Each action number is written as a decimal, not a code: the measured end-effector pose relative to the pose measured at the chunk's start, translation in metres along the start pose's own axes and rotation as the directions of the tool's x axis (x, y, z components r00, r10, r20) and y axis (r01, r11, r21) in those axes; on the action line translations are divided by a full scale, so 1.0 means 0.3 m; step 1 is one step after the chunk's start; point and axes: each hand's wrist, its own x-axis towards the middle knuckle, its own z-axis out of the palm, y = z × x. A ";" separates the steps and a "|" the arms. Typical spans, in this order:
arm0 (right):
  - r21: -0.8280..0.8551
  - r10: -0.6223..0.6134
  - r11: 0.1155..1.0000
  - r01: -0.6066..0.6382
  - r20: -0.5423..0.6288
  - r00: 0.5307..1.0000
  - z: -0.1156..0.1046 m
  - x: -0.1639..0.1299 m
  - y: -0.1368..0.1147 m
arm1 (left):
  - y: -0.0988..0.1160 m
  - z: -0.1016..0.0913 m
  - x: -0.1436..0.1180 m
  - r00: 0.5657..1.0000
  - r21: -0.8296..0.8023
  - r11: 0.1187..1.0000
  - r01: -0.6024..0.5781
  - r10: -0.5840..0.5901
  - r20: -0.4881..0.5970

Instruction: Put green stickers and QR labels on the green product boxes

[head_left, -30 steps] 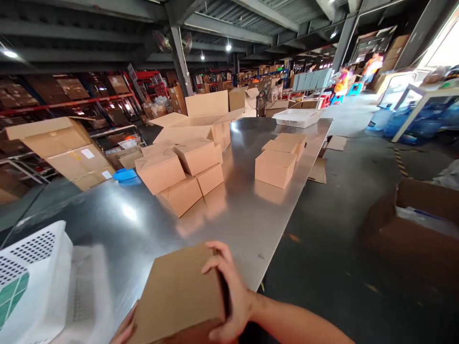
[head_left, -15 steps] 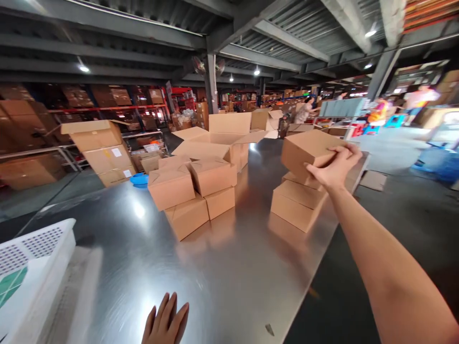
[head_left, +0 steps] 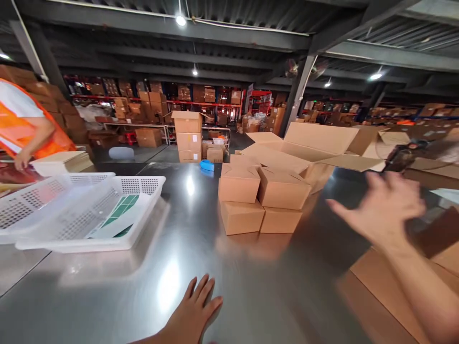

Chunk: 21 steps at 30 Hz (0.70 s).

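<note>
My left hand [head_left: 196,306] rests on the shiny metal table [head_left: 143,296] near its front, fingers stretched, holding nothing. My right hand [head_left: 383,210] is raised at the right with its fingers spread and nothing in them, slightly blurred. Below my right forearm stand cardboard boxes [head_left: 380,286], partly hidden by the arm and cut off by the picture's edge. Between my hands, farther back, small closed cardboard boxes [head_left: 242,217] are stacked two high. Behind them a larger carton [head_left: 317,141] stands with its flaps open.
Two white plastic baskets [head_left: 147,234] sit on the left of the table, one holding green-and-white sheets [head_left: 124,210]. A blue tape dispenser-like object [head_left: 207,165] lies at the back. A person in an orange vest [head_left: 53,136] stands at the far left beside a paper stack [head_left: 64,162].
My right hand has let go of the small box on the right-hand stack and opened. The view has swung left, bringing the baskets and the person in orange into sight.
</note>
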 end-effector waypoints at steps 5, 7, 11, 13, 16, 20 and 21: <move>0.167 -0.047 0.986 -0.013 0.352 0.935 0.231 0.168 -0.610 | -0.022 0.043 0.000 0.996 -0.103 0.995 -0.018 0.009 -0.085; 0.132 0.134 0.964 -0.230 0.505 0.853 0.307 0.258 -0.739 | -0.039 0.076 0.016 0.989 -0.137 0.990 -0.016 -0.005 -0.148; 0.029 0.286 0.925 -0.380 0.608 0.741 0.415 0.371 -0.833 | -0.060 0.118 0.065 0.962 -0.265 0.964 0.013 -0.084 -0.259; -0.007 0.319 0.917 -0.399 0.612 0.723 0.437 0.363 -0.851 | -0.066 0.126 0.080 0.955 -0.349 0.937 0.014 -0.115 -0.272; -0.027 0.342 0.922 -0.387 0.527 0.778 0.418 0.245 -0.864 | -0.072 0.133 0.065 0.953 -0.455 0.888 -0.068 -0.076 -0.293; 0.284 0.218 0.921 -0.266 0.188 0.958 0.324 -0.081 -0.797 | -0.100 0.109 -0.002 0.841 -0.702 0.683 -0.203 -0.246 -0.482; 0.424 0.228 0.864 -0.272 0.154 0.962 0.292 -0.175 -0.763 | -0.115 0.086 -0.019 0.765 -0.785 0.580 -0.219 -0.398 -0.507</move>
